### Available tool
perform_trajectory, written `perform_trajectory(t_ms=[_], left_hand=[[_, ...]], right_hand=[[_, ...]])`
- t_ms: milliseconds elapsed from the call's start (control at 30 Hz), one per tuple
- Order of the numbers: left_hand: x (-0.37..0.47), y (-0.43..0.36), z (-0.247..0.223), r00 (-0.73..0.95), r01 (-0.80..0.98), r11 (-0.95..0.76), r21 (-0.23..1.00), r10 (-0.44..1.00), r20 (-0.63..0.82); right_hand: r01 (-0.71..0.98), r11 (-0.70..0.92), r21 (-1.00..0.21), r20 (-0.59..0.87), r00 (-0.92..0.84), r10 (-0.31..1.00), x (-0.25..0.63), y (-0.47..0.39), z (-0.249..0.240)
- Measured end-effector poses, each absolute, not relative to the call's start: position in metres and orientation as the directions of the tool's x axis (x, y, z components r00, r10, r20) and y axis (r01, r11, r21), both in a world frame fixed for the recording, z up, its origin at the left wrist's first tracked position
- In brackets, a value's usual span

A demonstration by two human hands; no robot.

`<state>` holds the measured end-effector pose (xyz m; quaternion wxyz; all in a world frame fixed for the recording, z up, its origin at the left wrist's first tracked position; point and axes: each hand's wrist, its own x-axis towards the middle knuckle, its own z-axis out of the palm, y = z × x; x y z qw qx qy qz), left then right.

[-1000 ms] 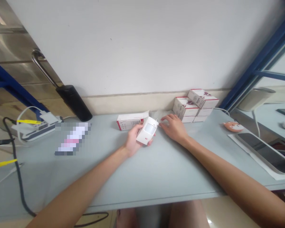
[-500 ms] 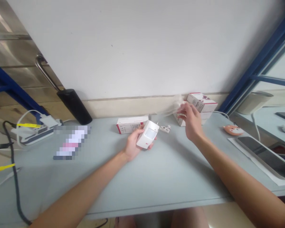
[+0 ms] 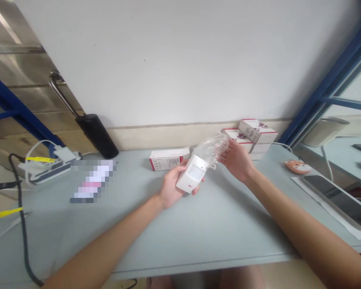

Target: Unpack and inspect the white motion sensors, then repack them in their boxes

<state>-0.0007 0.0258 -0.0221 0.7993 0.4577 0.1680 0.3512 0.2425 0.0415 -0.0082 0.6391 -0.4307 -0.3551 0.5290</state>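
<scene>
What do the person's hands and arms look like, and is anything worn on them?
Both the left hand and right hand are ungloved. No watch or bracelet shows at either wrist, and no sleeve on the left forearm or right forearm. No ring shows, though some fingers are hidden.

Left hand (image 3: pixel 175 182) gripping white sensor (image 3: pixel 193 173), right hand (image 3: pixel 236 160) holding clear plastic bag (image 3: pixel 209 147), small boxes (image 3: pixel 254 138) behind

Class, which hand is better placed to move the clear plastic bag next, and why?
Likely the right hand: it holds the clear plastic bag, while the left hand is occupied gripping the white device.
</scene>
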Motion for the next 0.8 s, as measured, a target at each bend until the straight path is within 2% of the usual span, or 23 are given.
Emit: perform_trajectory(t_ms=[100, 200, 367, 467, 600, 700, 800], left_hand=[[0.0, 0.026, -0.022, 0.692, -0.449, 0.366, 0.815, 0.72, 0.058], [-0.002, 0.029, -0.025, 0.695, -0.456, 0.384, 0.803, 0.717, 0.052], [-0.006, 0.03, -0.027, 0.777, -0.332, 0.39, 0.859, 0.629, 0.014], [-0.006, 0.027, -0.022, 0.779, -0.283, 0.367, 0.886, 0.627, -0.01], [-0.005, 0.025, -0.019, 0.759, -0.292, 0.318, 0.902, 0.651, 0.016], [-0.005, 0.026, -0.022, 0.749, -0.324, 0.305, 0.895, 0.661, 0.046], [-0.004, 0.027, -0.024, 0.73, -0.333, 0.288, 0.898, 0.682, 0.051]], right_hand=[[-0.408, 0.026, -0.913, -0.04, 0.153, 0.987, 0.241, 0.04, -0.008], [-0.356, 0.037, -0.934, -0.019, 0.151, 0.988, 0.244, 0.041, -0.009], [-0.299, 0.033, -0.954, -0.007, 0.133, 0.991, 0.246, 0.041, -0.008], [-0.273, 0.014, -0.962, -0.015, 0.101, 0.995, 0.241, 0.039, -0.005], [-0.217, 0.02, -0.976, 0.028, -0.034, 0.999, 0.231, 0.033, -0.002], [-0.25, 0.013, -0.968, 0.051, -0.146, 0.988, 0.223, 0.026, -0.003], [-0.233, -0.02, -0.972, 0.02, -0.171, 0.985, 0.215, 0.017, -0.005]])
